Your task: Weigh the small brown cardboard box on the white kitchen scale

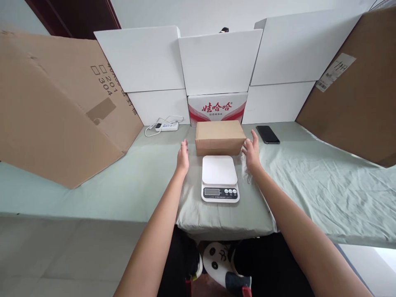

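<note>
Flanking a small brown cardboard box (219,137), my two bare hands are the first items to log. Left hand (182,158): fingers apart and extended, palm turned inward, just beside the box's left end, no contact that I can confirm. Right hand (252,152): fingers likewise spread, palm inward, near the box's right end (whether a fingertip touches the corner, I cannot tell). Neither hand grips anything.

The box lies flat on the worktop (148,185), which is draped in a pale green cloth, at the centre and toward the far side. Directly in front of it, on the near side, sits a white kitchen scale (219,178), platform bare, display and buttons facing me.

Further entries: a black phone (267,134) lying flat to the right of the box; a white power strip (167,125) with its cord at far left; a red-and-white printed carton (217,108) standing just behind the box; white boxes (216,62) stacked along the far wall; large brown cardboard sheets (55,111) leaning at both sides.
</note>
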